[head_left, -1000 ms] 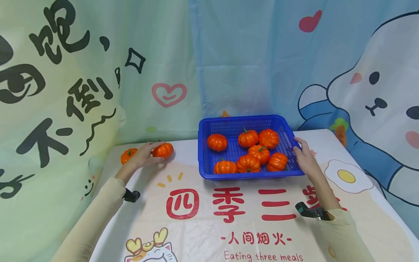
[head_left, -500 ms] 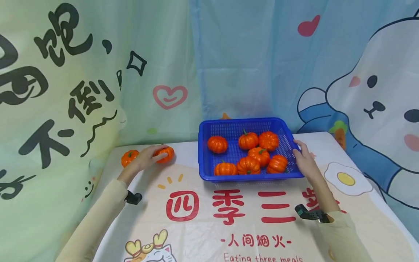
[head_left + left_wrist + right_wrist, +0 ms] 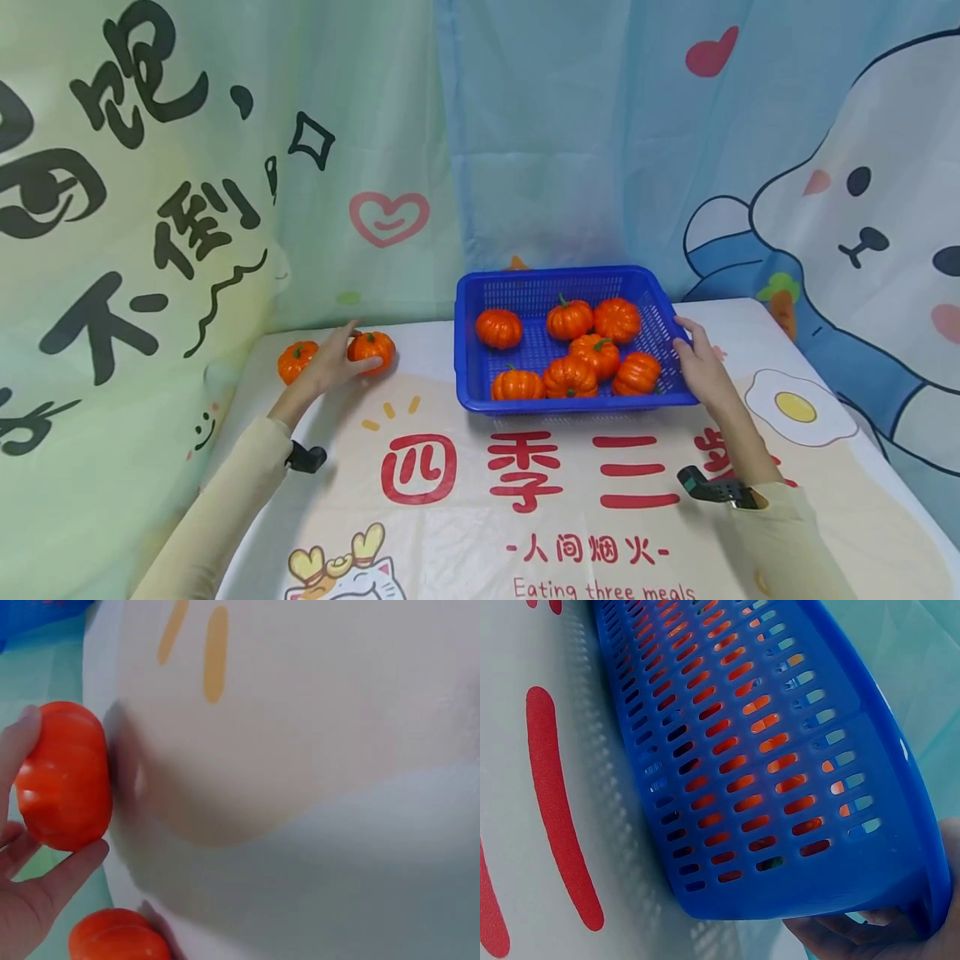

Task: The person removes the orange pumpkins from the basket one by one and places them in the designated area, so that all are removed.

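"Eating three meals" (image 3: 603, 590) on tablecloth (image 3: 457, 542)

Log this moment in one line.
left hand: grips orange pumpkin | right hand: grips blue basket | blue basket: seven pumpkins inside | table: another pumpkin farther left

Soft shadows, dimmer wrist views.

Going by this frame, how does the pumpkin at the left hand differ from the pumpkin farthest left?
The held pumpkin is gripped by the left hand; the far-left pumpkin is not. The held pumpkin is nearer the basket than the far-left pumpkin. In the left wrist view, the frame edge cuts off the far-left pumpkin, not the held pumpkin. Both are orange.
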The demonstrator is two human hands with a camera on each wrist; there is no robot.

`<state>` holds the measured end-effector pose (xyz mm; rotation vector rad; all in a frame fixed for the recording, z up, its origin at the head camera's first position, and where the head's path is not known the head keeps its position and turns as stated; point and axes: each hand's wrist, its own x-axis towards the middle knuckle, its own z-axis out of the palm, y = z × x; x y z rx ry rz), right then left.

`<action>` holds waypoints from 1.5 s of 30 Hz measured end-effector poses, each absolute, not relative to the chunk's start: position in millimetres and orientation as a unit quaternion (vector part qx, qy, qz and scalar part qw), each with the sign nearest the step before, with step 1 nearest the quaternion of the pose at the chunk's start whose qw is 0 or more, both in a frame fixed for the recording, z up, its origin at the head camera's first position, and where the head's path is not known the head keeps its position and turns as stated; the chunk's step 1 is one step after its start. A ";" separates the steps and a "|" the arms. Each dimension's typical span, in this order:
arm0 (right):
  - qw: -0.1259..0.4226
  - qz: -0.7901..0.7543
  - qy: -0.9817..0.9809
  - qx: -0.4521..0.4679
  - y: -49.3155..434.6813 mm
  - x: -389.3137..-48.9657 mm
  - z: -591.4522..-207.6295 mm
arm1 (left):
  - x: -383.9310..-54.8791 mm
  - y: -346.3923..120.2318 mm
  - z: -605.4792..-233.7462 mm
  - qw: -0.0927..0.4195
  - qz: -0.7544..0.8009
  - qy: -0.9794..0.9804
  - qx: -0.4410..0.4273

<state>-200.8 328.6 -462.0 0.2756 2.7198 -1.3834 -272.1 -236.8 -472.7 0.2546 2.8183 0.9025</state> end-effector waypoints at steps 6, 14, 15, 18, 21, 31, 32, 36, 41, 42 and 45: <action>0.039 -0.450 0.887 0.093 329.8 -201.8 -462.2 | -268.3 -235.7 -479.1 0.082 0.283 0.953 0.070; 0.036 -0.457 0.884 0.088 330.7 -202.3 -463.9 | -265.6 -234.2 -482.0 0.088 0.300 0.948 0.056; 0.037 -0.456 0.885 0.088 330.5 -202.1 -464.3 | -265.1 -234.5 -482.3 0.090 0.302 0.948 0.054; 0.040 -0.456 0.885 0.088 330.6 -201.8 -464.1 | -264.6 -234.3 -483.0 0.094 0.304 0.947 0.050; 0.041 -0.456 0.885 0.089 330.6 -201.8 -464.1 | -264.2 -234.2 -483.7 0.094 0.303 0.947 0.051; 0.042 -0.460 0.883 0.086 329.8 -201.3 -463.7 | -264.0 -232.9 -485.0 0.098 0.306 0.946 0.045; 0.042 -0.460 0.883 0.086 329.3 -201.4 -463.5 | -263.6 -232.7 -484.6 0.096 0.308 0.945 0.046; 0.039 -0.459 0.883 0.086 327.7 -202.1 -463.1 | -262.8 -231.1 -478.7 0.082 0.316 0.944 0.057; 0.037 -0.457 0.885 0.085 328.7 -202.0 -462.9 | -264.6 -224.2 -457.7 0.043 0.349 0.930 0.112; 0.037 -0.456 0.885 0.086 329.0 -202.0 -462.8 | -264.7 -221.8 -452.5 0.041 0.361 0.924 0.123; 0.041 -0.456 0.885 0.088 329.8 -200.9 -462.6 | -262.7 -213.6 -438.3 0.054 0.399 0.904 0.141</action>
